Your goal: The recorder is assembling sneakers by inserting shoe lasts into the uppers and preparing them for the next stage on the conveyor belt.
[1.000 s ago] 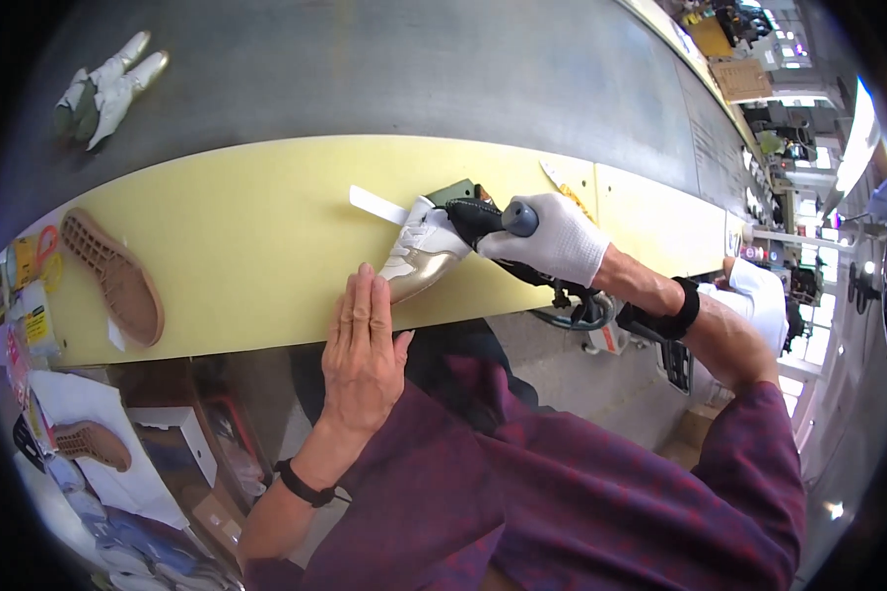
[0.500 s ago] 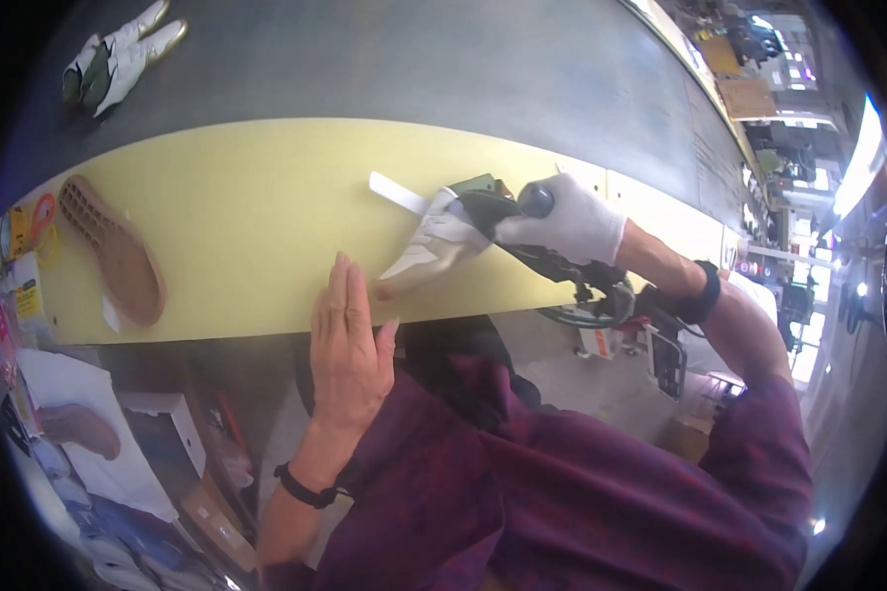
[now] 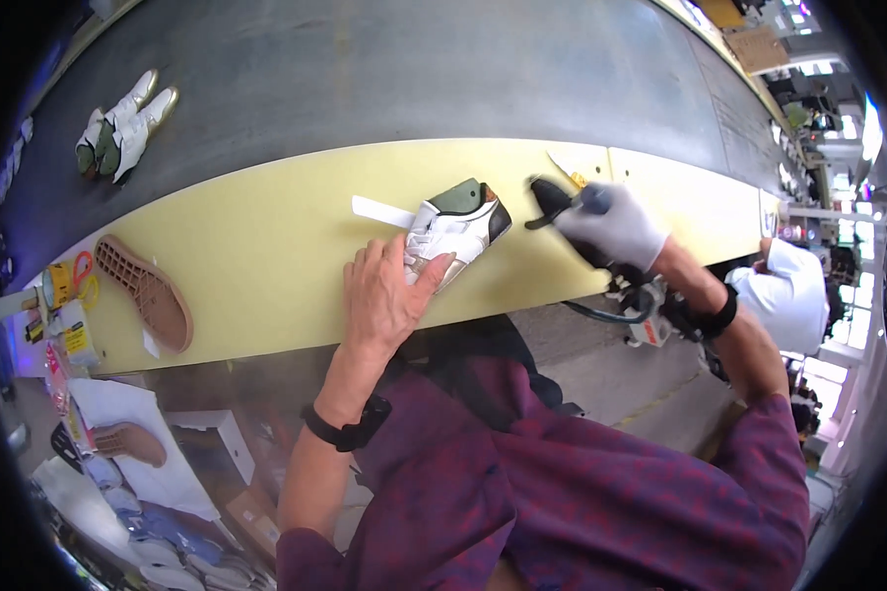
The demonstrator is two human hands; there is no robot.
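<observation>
On the yellow bench lies a white shoe [image 3: 453, 236] with a green tongue and a black heel patch. My bare left hand [image 3: 389, 291] grips its toe end, thumb on one side and fingers on the other. My right hand [image 3: 616, 227], in a white glove, is closed around a black, curved tool [image 3: 552, 202] with a dark rounded knob. The tool's tip stands apart from the shoe's heel, to its right. My palm hides part of the tool. A white strip [image 3: 382, 212] lies at the shoe's far left side.
A brown sole [image 3: 153, 295] rests on the bench [image 3: 266, 246] at left. Past its far edge, on a dark surface [image 3: 414, 89], stands a pair of white shoes [image 3: 128, 128]. A blade [image 3: 567, 169] lies beyond my right hand. A person [image 3: 788, 291] is at far right.
My left hand has moved right and taken hold of the shoe's toe. My right hand has drawn the black tool rightward, away from the shoe's heel. The view has shifted slightly.
</observation>
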